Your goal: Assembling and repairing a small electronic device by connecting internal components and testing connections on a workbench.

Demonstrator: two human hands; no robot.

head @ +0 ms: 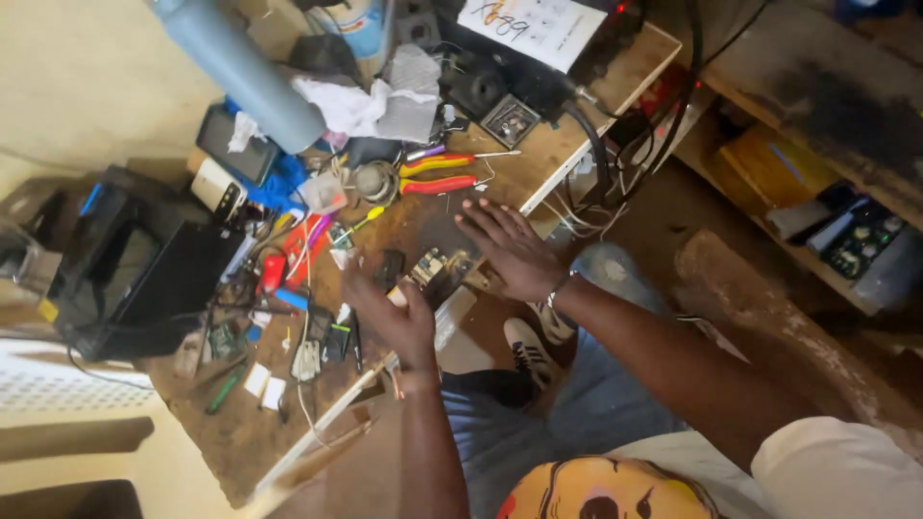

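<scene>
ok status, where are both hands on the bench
Left hand open, over small circuit board. Right hand flat, fingers spread, beside it. Red-handled pliers and loose parts crowd the bench.

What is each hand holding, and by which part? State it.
Nothing is held. The right hand lies flat and open on the workbench. The left hand hovers open beside a small circuit board.

Red-and-yellow-handled pliers (437,173) lie near the workbench's (577,115) middle, a round solder reel (375,180) just beside them. A blue-grey cylinder (245,72) leans over the far edge, crumpled white cloth (351,104) next to it. A black box (159,288) sits at the left edge, above a green marker (224,392). White paper (534,27) tops the far-right corner.
</scene>
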